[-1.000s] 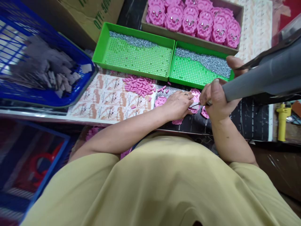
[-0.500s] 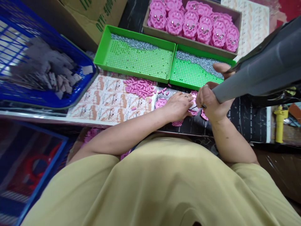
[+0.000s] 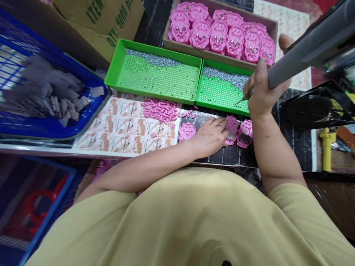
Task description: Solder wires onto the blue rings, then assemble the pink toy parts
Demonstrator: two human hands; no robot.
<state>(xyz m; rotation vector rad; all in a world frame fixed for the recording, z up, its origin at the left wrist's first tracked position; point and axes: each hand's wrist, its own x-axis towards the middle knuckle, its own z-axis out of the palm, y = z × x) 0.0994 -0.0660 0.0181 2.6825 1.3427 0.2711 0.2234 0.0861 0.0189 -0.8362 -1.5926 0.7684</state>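
Note:
My right hand is wrapped round a grey electric screwdriver, whose thin bit points down over the smaller green tray of small silver screws. My left hand, with a ring on one finger, lies low on the bench, its fingers closed on the edge of a pink plastic part; its fingertips are partly hidden. A second pink part with a cut-out lies to the right, beside my right forearm. Another pink part sits left of my left hand.
A larger green tray of screws adjoins the smaller one. Small pink pegs are heaped on the printed sheet. Behind stands a carton of pink assemblies. A blue basket of grey pieces is at left, a yellow tool at right.
My right hand has lifted the screwdriver off the pink part and moved it up and right, bringing the bit over the screw tray. My left hand stays at the pink part.

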